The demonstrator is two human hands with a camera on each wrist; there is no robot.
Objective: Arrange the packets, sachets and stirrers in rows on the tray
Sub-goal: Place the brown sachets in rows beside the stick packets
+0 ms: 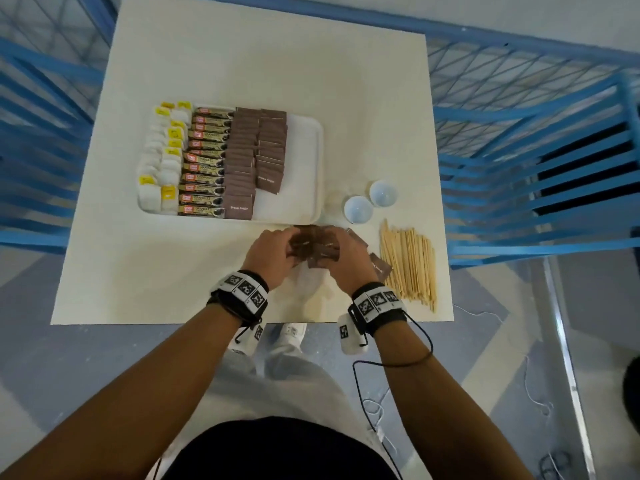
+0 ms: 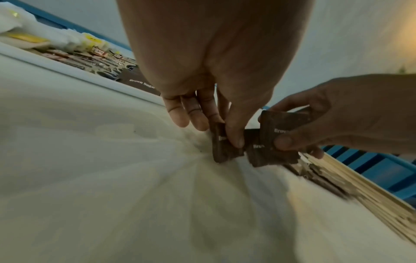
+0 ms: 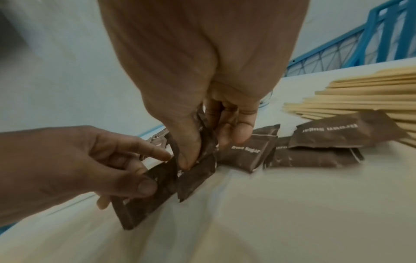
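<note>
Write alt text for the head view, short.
Both hands, left hand and right hand, gather brown sugar sachets on a white table, just in front of a tray already lined with rows of packets. Wooden stirrers and two small white cups lie to the right.

This looks to me like a recording room or staging area, not a home kitchen. I stand at a plain cream table (image 1: pixel 242 64) on a grey-blue floor (image 1: pixel 52 358), hemmed in by blue metal racks (image 1: pixel 519 150) with wire mesh and stacked shelf rails, the kind used for trolleys or storage. Both my wrists carry black bands with square printed markers (image 1: pixel 242 289), and a thin cable (image 1: pixel 398 362) trails from the right one. The goods are catering supplies: a white tray (image 1: pixel 304 161) lined with coffee sticks (image 1: pixel 204 161) and brown sugar sachets (image 1: pixel 242 168), two small white cups (image 1: pixel 358 209), and a heap of wooden stirrers (image 1: pixel 408 265).
</note>
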